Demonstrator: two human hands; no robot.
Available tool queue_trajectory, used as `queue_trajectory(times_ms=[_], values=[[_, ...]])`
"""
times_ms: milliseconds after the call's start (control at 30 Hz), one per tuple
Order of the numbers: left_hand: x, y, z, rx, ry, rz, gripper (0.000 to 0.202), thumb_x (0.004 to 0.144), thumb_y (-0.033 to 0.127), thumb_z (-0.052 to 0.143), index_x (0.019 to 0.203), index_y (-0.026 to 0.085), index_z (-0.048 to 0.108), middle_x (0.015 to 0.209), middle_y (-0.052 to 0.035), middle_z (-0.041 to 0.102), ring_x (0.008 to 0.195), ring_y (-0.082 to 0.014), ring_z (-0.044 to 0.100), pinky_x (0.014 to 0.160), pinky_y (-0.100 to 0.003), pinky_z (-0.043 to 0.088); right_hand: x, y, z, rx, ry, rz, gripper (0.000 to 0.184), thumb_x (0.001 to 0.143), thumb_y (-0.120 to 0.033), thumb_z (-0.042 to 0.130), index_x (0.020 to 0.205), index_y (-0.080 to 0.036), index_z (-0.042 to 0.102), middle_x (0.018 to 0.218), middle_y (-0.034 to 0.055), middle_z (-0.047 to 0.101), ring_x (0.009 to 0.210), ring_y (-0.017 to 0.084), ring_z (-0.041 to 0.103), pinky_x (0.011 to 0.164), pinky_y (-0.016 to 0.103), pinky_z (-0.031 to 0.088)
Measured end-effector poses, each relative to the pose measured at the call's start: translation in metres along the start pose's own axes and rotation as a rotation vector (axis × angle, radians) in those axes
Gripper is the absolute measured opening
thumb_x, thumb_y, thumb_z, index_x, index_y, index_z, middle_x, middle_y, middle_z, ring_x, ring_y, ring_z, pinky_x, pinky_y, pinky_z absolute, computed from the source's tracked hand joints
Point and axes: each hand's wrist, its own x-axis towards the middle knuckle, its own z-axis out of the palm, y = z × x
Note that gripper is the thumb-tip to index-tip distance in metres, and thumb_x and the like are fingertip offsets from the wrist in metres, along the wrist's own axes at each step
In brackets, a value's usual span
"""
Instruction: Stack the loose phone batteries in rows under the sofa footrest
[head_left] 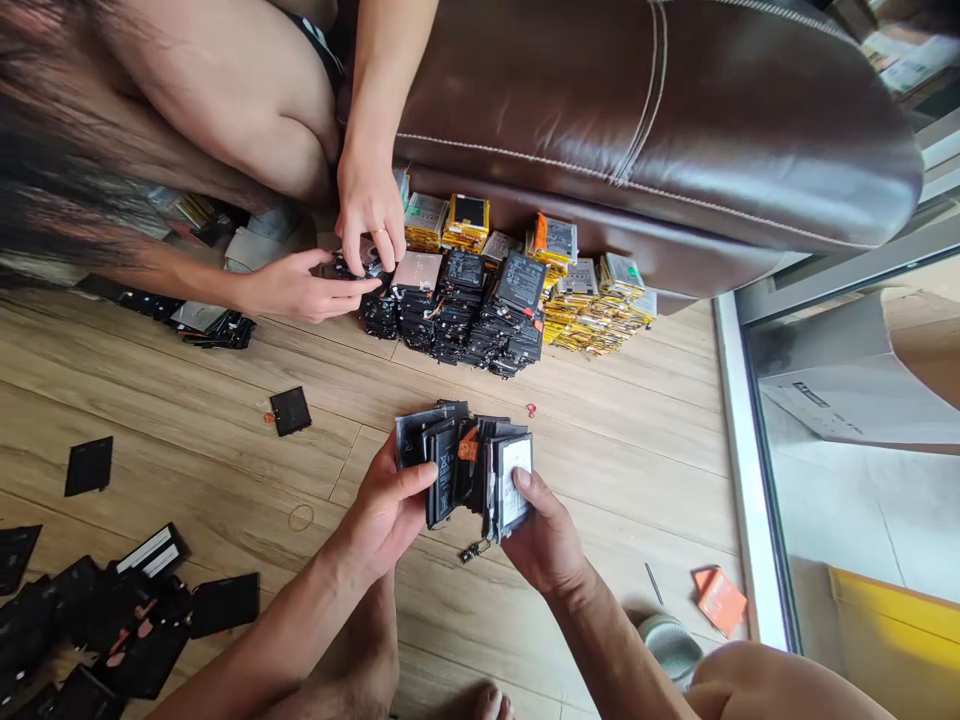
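Observation:
My left hand (386, 510) and my right hand (544, 540) together hold a fanned bunch of flat black phone batteries (465, 465) above the wooden floor (615, 470). The left thumb presses on the bunch's left side. My right thumb lies on a battery with a white label (515, 480) at the right end. Across from me, another person's two hands (337, 250) handle a dark battery beside rows of stacked batteries (465, 305) set against a brown leather sofa (637, 120).
Loose black batteries (112, 610) lie scattered at the lower left, with single ones (290, 410) on the floor. A rubber band (301, 516), an orange piece (720, 598) and a sandal (671, 645) lie near my legs. A sliding door track (739, 450) runs along the right.

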Motion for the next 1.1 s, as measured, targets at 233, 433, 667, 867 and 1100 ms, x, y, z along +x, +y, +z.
queue_trajectory(times_ms=[233, 433, 667, 867, 1100], values=[[0.006, 0.007, -0.009, 0.019, -0.020, -0.067, 0.053, 0.067, 0.017, 0.089, 0.117, 0.020, 0.072, 0.125, -0.0095, 0.075, 0.130, -0.0359, 0.063, 0.113, -0.049, 0.048, -0.001, 0.002, 0.003, 0.056, 0.033, 0.078, 0.041, 0.067, -0.047, 0.094, 0.096, -0.021, 0.082, 0.093, 0.0021, 0.081, 0.074, 0.016, 0.069, 0.067, 0.026, 0.057], [0.006, 0.023, -0.022, 0.114, -0.095, -0.174, 0.078, 0.061, 0.009, 0.089, 0.132, 0.029, 0.065, 0.127, -0.0047, 0.073, 0.124, -0.0288, 0.064, 0.105, -0.039, 0.048, -0.004, 0.002, -0.001, 0.016, -0.027, 0.102, 0.040, 0.072, -0.047, 0.091, 0.100, -0.019, 0.081, 0.093, 0.0034, 0.081, 0.072, 0.015, 0.068, 0.064, 0.023, 0.055], [0.002, 0.027, -0.026, 0.158, -0.155, -0.180, 0.064, 0.060, 0.017, 0.093, 0.118, 0.028, 0.067, 0.105, -0.0014, 0.073, 0.093, -0.0211, 0.069, 0.085, -0.032, 0.053, -0.005, 0.002, 0.002, 0.012, -0.098, 0.141, 0.047, 0.072, -0.049, 0.091, 0.106, -0.018, 0.082, 0.097, 0.0046, 0.082, 0.079, 0.017, 0.073, 0.074, 0.026, 0.061], [0.002, 0.016, -0.020, 0.217, -0.023, -0.074, 0.045, 0.076, 0.040, 0.089, 0.115, 0.026, 0.070, 0.108, -0.0031, 0.073, 0.096, -0.0207, 0.069, 0.081, -0.029, 0.055, -0.002, 0.005, 0.000, 0.150, -0.026, 0.176, 0.039, 0.071, -0.043, 0.093, 0.104, -0.026, 0.081, 0.108, 0.0022, 0.082, 0.098, 0.023, 0.076, 0.082, 0.038, 0.066], [0.006, -0.002, -0.028, 0.426, 0.205, 0.146, 0.046, 0.089, 0.054, 0.074, 0.122, 0.022, 0.075, 0.129, -0.0083, 0.074, 0.122, -0.0289, 0.067, 0.102, -0.035, 0.054, -0.001, 0.010, -0.001, 0.077, 0.090, 0.122, 0.045, 0.070, -0.043, 0.093, 0.107, -0.022, 0.079, 0.104, 0.0044, 0.081, 0.085, 0.022, 0.073, 0.075, 0.037, 0.065]])
